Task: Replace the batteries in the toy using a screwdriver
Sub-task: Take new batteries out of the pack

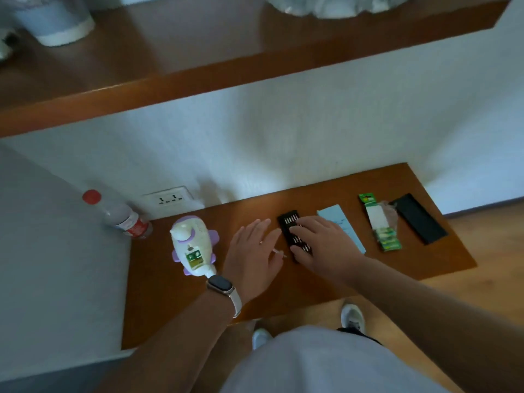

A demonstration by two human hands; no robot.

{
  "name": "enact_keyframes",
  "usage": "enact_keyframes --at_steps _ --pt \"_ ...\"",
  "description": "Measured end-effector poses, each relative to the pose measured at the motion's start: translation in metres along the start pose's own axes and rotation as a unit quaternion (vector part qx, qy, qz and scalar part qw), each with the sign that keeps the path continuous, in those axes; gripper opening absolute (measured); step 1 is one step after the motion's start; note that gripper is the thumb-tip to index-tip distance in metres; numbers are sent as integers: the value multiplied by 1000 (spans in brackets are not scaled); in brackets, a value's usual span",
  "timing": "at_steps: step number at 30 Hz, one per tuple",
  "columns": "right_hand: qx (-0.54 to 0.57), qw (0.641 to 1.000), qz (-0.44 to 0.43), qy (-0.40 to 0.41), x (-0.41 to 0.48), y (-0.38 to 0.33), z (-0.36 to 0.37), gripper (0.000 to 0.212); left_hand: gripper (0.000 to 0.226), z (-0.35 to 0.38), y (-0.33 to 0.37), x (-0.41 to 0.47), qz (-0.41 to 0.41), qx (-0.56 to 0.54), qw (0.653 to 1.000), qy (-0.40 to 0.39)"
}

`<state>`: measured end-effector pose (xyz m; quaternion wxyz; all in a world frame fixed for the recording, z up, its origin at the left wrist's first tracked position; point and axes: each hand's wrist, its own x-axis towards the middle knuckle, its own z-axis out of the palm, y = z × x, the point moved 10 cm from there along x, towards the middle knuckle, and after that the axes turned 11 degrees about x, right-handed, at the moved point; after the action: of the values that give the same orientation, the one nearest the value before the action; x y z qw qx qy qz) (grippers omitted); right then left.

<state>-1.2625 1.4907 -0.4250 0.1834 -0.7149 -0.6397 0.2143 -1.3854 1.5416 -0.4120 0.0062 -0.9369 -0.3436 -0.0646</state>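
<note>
A white and purple toy (192,245) lies on the wooden desk (158,293) at the left. A black tray of screwdriver bits (292,228) lies mid-desk. My right hand (320,245) rests over the tray with fingers spread across the bits. My left hand (255,251), a watch on its wrist, lies flat and open just left of the tray. A thin pale tool (279,253) shows between the two hands, partly hidden under the left one. A green pack of batteries (380,222) lies to the right.
A plastic bottle with a red cap (119,215) stands at the desk's back left corner by a wall socket (170,199). A light blue card (344,222) and a black lid (419,218) lie right of the tray. A wooden shelf (226,66) overhangs above.
</note>
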Motion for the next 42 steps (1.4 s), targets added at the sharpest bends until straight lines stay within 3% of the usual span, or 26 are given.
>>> enact_keyframes --at_steps 8,14,17,25,42 --pt "-2 1000 20 -8 -45 101 -47 58 45 20 104 52 -1 19 1000 -18" --pt "4 1000 25 1 -66 175 -72 52 51 53 167 84 2 30 996 -88" --pt "12 1000 28 -7 -73 203 -79 59 50 61 189 95 -15 45 995 -93" --pt "-13 1000 11 -15 -78 262 -80 48 36 79 230 106 -20 -19 995 -95" --pt "-24 995 -1 -92 -36 307 -37 33 32 157 245 119 4 7 985 -173"
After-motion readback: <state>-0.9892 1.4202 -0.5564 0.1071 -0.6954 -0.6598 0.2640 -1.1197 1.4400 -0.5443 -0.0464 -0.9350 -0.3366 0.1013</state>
